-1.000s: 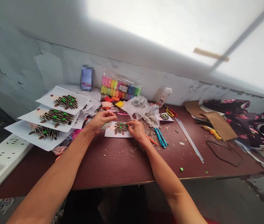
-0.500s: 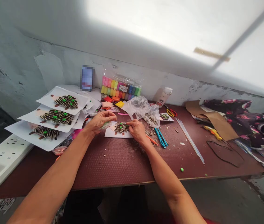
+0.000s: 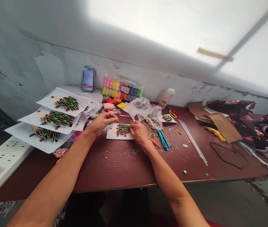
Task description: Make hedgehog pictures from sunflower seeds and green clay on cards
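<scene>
The small card point(image 3: 111, 136) lies flat on the dark red table point(image 3: 96, 167), at the center of the frame. It carries a hedgehog figure with rows of striped seeds point(image 3: 123, 129) and green dots.

Left hand point(image 3: 101, 123): positioned at the card's left side, fingers curled, thumb and forefinger meeting. A pale green translucent piece point(image 3: 107, 127) shows beneath the fingers; whether the hand grips it cannot be determined.

Right hand point(image 3: 139, 133): positioned over the card's right end, fingers bent, fingertips at the seeds. Whether they pinch an item cannot be determined.

Adjacent items: a clear plastic bag point(image 3: 140, 107) is behind the right hand, with loose seeds point(image 3: 151, 132) near it. An orange tool point(image 3: 154, 142) and a blue cutter point(image 3: 163, 139) lie just right of the right hand. Red-and-yellow scissors point(image 3: 173, 114) and clear sticks point(image 3: 193, 142) are to the right of center.

Left of frame: overlapping sheets point(image 3: 46, 117) bear similar seed figures, beside a white power strip point(image 3: 5, 164).

Upper center: a pack of colored clay point(image 3: 122, 90) stands against the wall.
</scene>
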A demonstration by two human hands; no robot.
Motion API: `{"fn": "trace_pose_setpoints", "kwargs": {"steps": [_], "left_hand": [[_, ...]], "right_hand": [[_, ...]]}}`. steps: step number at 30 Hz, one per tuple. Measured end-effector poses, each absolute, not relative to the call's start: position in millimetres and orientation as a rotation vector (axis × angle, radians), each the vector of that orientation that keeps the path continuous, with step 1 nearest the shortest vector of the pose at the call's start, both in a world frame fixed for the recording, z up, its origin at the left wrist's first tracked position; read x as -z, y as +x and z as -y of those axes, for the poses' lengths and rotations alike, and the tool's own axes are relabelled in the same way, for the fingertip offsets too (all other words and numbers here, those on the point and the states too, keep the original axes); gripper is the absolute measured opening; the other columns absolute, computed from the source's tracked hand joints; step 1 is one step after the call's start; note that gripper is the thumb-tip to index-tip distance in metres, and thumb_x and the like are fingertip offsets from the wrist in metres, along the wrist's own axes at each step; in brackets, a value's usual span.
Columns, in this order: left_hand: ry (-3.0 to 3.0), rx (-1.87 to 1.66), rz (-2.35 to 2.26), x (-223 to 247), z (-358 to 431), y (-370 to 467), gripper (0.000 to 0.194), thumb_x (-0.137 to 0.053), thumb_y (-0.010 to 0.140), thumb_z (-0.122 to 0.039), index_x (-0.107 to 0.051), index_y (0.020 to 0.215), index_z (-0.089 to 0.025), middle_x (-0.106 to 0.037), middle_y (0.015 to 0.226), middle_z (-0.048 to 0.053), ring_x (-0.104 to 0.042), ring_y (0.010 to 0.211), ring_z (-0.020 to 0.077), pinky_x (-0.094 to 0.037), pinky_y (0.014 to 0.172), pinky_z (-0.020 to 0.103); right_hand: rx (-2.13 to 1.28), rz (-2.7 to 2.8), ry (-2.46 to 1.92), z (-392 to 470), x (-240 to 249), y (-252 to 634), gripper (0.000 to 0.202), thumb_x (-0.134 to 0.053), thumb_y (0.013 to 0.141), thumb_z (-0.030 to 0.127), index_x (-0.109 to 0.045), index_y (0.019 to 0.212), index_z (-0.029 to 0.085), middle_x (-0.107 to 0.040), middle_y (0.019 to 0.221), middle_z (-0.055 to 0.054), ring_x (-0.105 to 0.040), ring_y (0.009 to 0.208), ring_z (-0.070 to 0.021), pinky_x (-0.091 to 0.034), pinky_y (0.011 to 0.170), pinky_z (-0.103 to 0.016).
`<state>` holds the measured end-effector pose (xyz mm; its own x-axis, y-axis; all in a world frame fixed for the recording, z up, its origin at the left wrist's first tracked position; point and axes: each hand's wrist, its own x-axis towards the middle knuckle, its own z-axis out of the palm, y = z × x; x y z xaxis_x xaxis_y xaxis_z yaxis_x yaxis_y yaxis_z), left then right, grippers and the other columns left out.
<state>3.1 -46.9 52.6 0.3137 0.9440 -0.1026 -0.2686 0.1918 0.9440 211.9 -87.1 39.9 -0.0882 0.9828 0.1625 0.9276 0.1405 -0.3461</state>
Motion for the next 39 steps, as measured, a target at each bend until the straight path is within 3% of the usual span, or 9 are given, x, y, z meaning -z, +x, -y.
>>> {"fn": "trace_pose_setpoints", "kwargs": {"steps": [8,13,18,21,27,31,35,39], "left_hand": [[1.037,-0.981,-0.825,-51.3,47.4,3.6,0.034,-0.092,0.059,-0.03,-0.071,0.082,-0.016,-0.073,0.077,0.004,-0.064,0.063,0.014,-0.051,0.059,0.026],[1.072,-0.96,-0.852,-49.3,45.7,3.5,0.034,-0.09,0.063,-0.036,-0.07,0.081,-0.015,-0.072,0.073,0.003,-0.059,0.055,0.0119,-0.049,0.053,0.026],[1.099,-0.912,-0.863,-46.3,47.8,9.1,0.043,-0.091,0.06,-0.041,-0.068,0.085,-0.015,-0.068,0.064,0.0,-0.059,0.051,0.0129,-0.045,0.049,0.024],[1.14,-0.882,-0.824,-43.9,51.1,14.2,0.048,-0.092,0.058,-0.043,-0.067,0.089,-0.015,-0.069,0.065,0.001,-0.063,0.055,0.0143,-0.048,0.053,0.024],[1.22,-0.861,-0.776,-40.6,55.1,21.8,0.048,-0.09,0.06,-0.049,-0.068,0.085,-0.015,-0.069,0.063,0.001,-0.063,0.057,0.0135,-0.05,0.059,0.025],[1.181,-0.909,-0.825,-40.0,52.6,21.4,0.044,-0.086,0.064,-0.052,-0.066,0.076,-0.015,-0.067,0.065,0.001,-0.059,0.054,0.0119,-0.045,0.051,0.023],[1.089,-0.965,-0.931,-40.1,46.8,16.1,0.037,-0.083,0.067,-0.045,-0.069,0.082,-0.014,-0.067,0.071,0.002,-0.055,0.051,0.0093,-0.04,0.046,0.02],[1.0,-0.991,-0.932,-43.4,44.2,12.2,0.03,-0.082,0.065,-0.03,-0.07,0.088,-0.014,-0.07,0.081,0.003,-0.059,0.06,0.01,-0.045,0.053,0.021]], "right_hand": [[-0.263,2.063,-1.823,87.0,-38.8,211.6,0.036,-0.053,0.09,0.015,-0.08,0.11,0.027,-0.07,0.105,-0.005,-0.065,0.096,-0.0194,-0.047,0.084,-0.027],[-0.269,1.924,-1.725,84.5,-37.6,214.7,0.035,-0.054,0.086,0.013,-0.079,0.109,0.023,-0.071,0.1,-0.006,-0.063,0.089,-0.0181,-0.047,0.083,-0.027],[-0.704,1.689,-1.398,82.4,-37.8,210.3,0.024,-0.062,0.087,0.033,-0.079,0.095,0.018,-0.069,0.075,-0.002,-0.053,0.062,-0.013,-0.042,0.059,-0.025],[-0.923,1.647,-1.186,85.9,-39.9,202.2,0.028,-0.071,0.081,0.043,-0.079,0.089,0.018,-0.071,0.077,-0.003,-0.055,0.063,-0.0124,-0.04,0.057,-0.024],[-1.047,1.557,-1.091,91.0,-38.7,192.0,0.03,-0.073,0.079,0.049,-0.076,0.08,0.019,-0.067,0.068,0.0,-0.053,0.056,-0.0114,-0.04,0.054,-0.024],[-0.943,1.546,-1.141,88.9,-36.1,193.6,0.029,-0.069,0.081,0.047,-0.072,0.08,0.018,-0.064,0.067,0.0,-0.048,0.055,-0.0105,-0.036,0.053,-0.023],[-0.877,1.565,-1.201,87.3,-36.5,196.4,0.025,-0.065,0.082,0.044,-0.066,0.08,0.019,-0.062,0.07,0.001,-0.049,0.058,-0.0104,-0.038,0.055,-0.023],[-0.893,1.549,-1.214,86.9,-38.4,198.2,0.023,-0.069,0.076,0.042,-0.062,0.079,0.02,-0.061,0.072,0.001,-0.05,0.058,-0.0103,-0.039,0.055,-0.022]]}}
